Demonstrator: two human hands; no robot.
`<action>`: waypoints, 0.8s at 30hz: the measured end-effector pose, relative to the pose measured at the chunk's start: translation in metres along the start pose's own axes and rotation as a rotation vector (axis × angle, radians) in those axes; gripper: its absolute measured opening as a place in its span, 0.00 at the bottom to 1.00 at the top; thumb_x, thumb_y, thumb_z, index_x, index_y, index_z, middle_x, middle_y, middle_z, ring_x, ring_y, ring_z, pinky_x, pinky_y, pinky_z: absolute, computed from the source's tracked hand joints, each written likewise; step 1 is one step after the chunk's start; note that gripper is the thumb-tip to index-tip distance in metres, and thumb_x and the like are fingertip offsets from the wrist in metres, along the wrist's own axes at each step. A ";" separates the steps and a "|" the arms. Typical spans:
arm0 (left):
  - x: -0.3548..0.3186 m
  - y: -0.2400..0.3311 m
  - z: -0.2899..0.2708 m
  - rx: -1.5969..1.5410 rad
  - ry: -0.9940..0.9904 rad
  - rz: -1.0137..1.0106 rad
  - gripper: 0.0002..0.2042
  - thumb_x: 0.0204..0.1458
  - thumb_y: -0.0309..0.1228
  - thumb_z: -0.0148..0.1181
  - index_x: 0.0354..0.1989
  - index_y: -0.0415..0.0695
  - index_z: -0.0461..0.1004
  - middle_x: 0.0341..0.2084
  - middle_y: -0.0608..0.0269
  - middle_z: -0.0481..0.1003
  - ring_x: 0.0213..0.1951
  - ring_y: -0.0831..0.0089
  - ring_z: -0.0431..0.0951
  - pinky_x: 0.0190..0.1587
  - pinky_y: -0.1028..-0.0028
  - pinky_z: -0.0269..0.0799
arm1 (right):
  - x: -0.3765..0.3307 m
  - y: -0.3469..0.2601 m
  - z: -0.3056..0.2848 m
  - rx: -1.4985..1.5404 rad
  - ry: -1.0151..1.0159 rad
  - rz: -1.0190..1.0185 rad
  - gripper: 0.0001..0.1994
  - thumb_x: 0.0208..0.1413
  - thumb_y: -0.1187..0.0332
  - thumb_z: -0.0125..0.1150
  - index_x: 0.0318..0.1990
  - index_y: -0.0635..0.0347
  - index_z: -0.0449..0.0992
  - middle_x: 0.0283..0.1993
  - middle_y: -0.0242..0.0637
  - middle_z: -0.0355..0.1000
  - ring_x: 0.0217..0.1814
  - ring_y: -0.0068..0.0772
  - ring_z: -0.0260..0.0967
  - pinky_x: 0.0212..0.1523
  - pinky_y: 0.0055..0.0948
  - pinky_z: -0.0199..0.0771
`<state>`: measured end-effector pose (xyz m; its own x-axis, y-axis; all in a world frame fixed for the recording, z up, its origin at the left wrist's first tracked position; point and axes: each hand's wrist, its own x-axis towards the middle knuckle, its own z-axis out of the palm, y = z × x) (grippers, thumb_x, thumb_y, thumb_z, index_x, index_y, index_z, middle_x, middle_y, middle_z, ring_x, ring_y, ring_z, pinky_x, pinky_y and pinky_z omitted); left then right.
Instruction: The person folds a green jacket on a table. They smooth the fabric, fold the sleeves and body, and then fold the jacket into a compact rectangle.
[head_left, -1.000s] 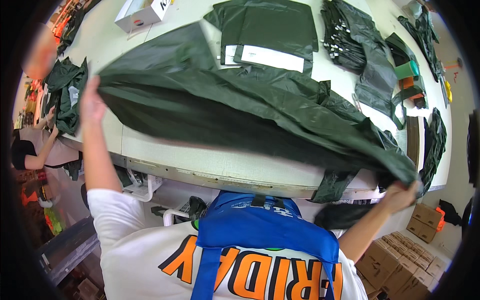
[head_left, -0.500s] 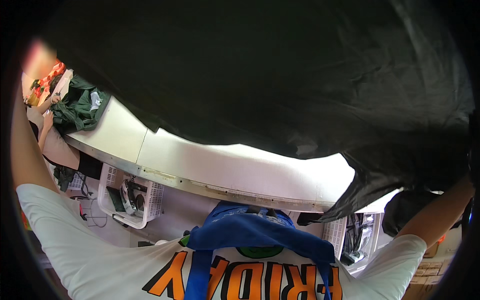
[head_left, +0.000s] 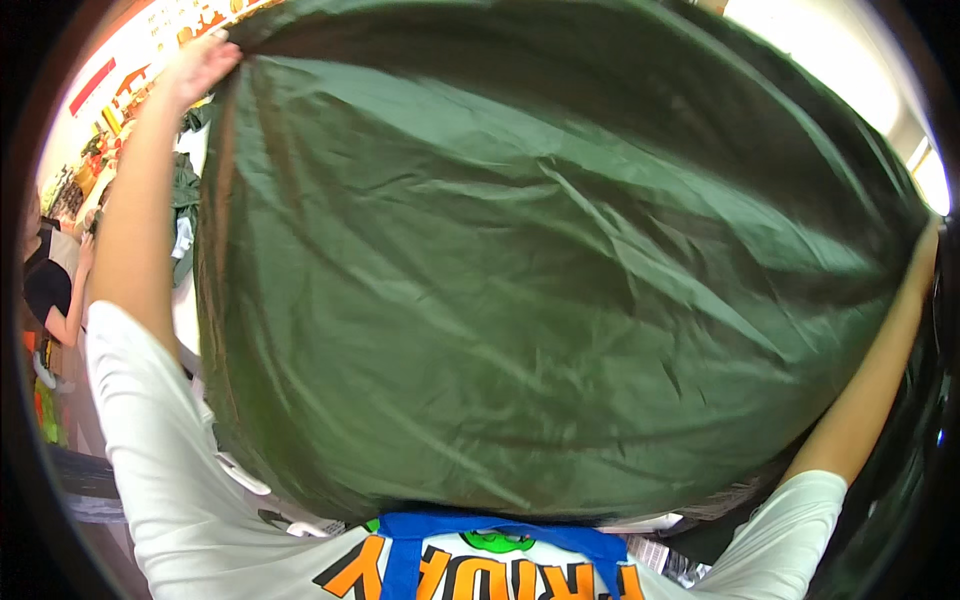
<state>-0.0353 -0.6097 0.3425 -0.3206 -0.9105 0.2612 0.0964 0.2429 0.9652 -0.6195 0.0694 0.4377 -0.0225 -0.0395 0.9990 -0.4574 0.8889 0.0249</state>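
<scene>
A large dark green sheet of thin, shiny fabric (head_left: pixel 520 300) is spread out in front of me and fills most of the view. My left hand (head_left: pixel 205 65), raised at the upper left, is closed on the sheet's upper corner. At the far right rim my right hand (head_left: pixel 928 240) is closed on the opposite side, where folds gather toward it; its fingers are mostly hidden. Creases run across the fabric between both hands, and its lower part hangs down in front of my blue apron (head_left: pixel 450 525). Both arms are stretched wide.
At the left, a co-worker (head_left: pixel 55 285) is beside the white table, whose top is mostly hidden. Another dark green fabric piece (head_left: pixel 187 190) lies there. Dark material (head_left: pixel 890 450) hangs below my right forearm. Colourful items stand at the far left.
The sheet has swung up and opened out; its lit green face now shows instead of a dark one. My left hand has come into view at its corner. The tabletop and baskets are largely covered.
</scene>
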 end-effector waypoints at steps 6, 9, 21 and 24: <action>-0.039 -0.145 0.164 0.541 -0.236 -0.204 0.27 0.56 0.48 0.54 0.53 0.42 0.52 0.47 0.57 0.56 0.48 0.67 0.57 0.49 0.72 0.54 | -0.171 -0.098 0.127 0.511 -1.649 0.169 0.25 0.60 0.56 0.52 0.58 0.65 0.67 0.57 0.38 0.69 0.60 0.31 0.63 0.60 0.28 0.59; -0.098 -0.222 0.172 0.833 -0.392 -0.202 0.44 0.56 0.50 0.53 0.69 0.36 0.36 0.69 0.43 0.43 0.70 0.57 0.43 0.69 0.66 0.40 | -0.299 -0.019 0.110 0.629 -1.435 -0.050 0.26 0.59 0.58 0.55 0.61 0.63 0.65 0.60 0.44 0.65 0.63 0.38 0.61 0.62 0.32 0.58; -0.442 -0.281 -0.070 0.359 -0.110 -1.182 0.34 0.50 0.54 0.59 0.59 0.42 0.63 0.52 0.59 0.70 0.53 0.66 0.69 0.54 0.62 0.63 | -0.504 0.147 -0.191 -0.102 -1.552 1.356 0.48 0.48 0.37 0.59 0.66 0.66 0.53 0.68 0.46 0.54 0.65 0.46 0.56 0.62 0.37 0.57; -0.475 -0.300 -0.084 0.462 -0.153 -1.222 0.22 0.52 0.44 0.61 0.50 0.44 0.70 0.44 0.63 0.73 0.41 0.74 0.72 0.42 0.70 0.67 | -0.558 0.213 -0.207 -0.092 -1.530 1.176 0.42 0.51 0.45 0.60 0.64 0.70 0.57 0.65 0.46 0.59 0.63 0.46 0.58 0.62 0.37 0.57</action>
<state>0.1668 -0.2781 -0.0723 -0.0763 -0.5839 -0.8082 -0.6495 -0.5859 0.4846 -0.5202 0.3753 -0.1060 -0.8996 0.2454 -0.3612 0.4048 0.7789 -0.4790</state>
